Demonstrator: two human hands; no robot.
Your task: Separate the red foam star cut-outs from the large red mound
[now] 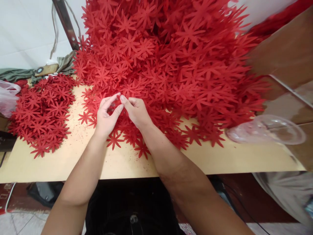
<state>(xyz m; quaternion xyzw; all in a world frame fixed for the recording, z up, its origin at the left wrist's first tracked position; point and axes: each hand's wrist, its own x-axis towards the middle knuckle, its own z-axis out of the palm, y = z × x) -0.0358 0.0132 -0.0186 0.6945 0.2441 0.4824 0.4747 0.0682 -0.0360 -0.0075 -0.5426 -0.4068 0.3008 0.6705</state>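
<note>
A tall pile of red star-shaped flower pieces (171, 75) covers the back and middle of the pale table (220, 160). In front of it, my left hand (107, 114) curves with thumb and fingers close around something small that I cannot make out. My right hand (134, 109) meets it at the fingertips, its thumb and forefinger pinched together near a bit of red. What lies between the fingers is too small to tell from the red pieces behind. Single flower pieces (114, 140) lie just below my hands.
A smaller heap of red flower pieces (46, 111) lies at the left. At the right are a clear plastic container (259, 130) and cardboard boxes (288, 55). A plastic bag (8, 98) and dark green cloth (17, 74) sit at the left edge; a metal post (66, 24) rises behind.
</note>
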